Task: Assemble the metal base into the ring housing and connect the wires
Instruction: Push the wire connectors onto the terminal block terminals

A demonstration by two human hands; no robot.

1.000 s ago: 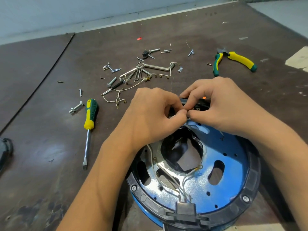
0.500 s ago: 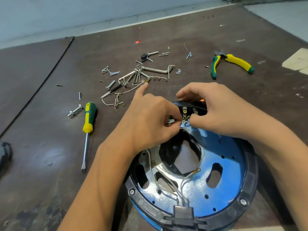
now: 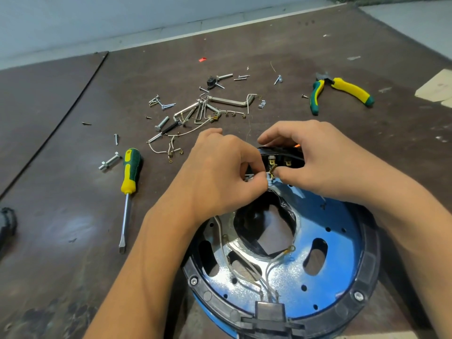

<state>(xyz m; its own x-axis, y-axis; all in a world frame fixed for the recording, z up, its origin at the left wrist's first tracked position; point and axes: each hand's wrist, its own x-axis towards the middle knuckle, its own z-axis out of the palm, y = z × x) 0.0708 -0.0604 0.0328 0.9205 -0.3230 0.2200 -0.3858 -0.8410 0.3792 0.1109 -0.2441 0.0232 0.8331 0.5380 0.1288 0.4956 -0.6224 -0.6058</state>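
Head view: the blue-reflecting metal base (image 3: 337, 270) sits inside the black ring housing (image 3: 370, 243) on the table (image 3: 73, 216), while at its far rim the left hand (image 3: 220, 172) pinches a white wire (image 3: 267, 177) and the right hand (image 3: 315, 162) pinches a brass connector (image 3: 273, 168) beside the terminals (image 3: 288, 164).

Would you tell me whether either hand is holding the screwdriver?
No, the screwdriver lies on the table, clear of the left hand and right hand.

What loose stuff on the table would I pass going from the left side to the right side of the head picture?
big bolt → screwdriver → pile of screws and hex keys → pliers
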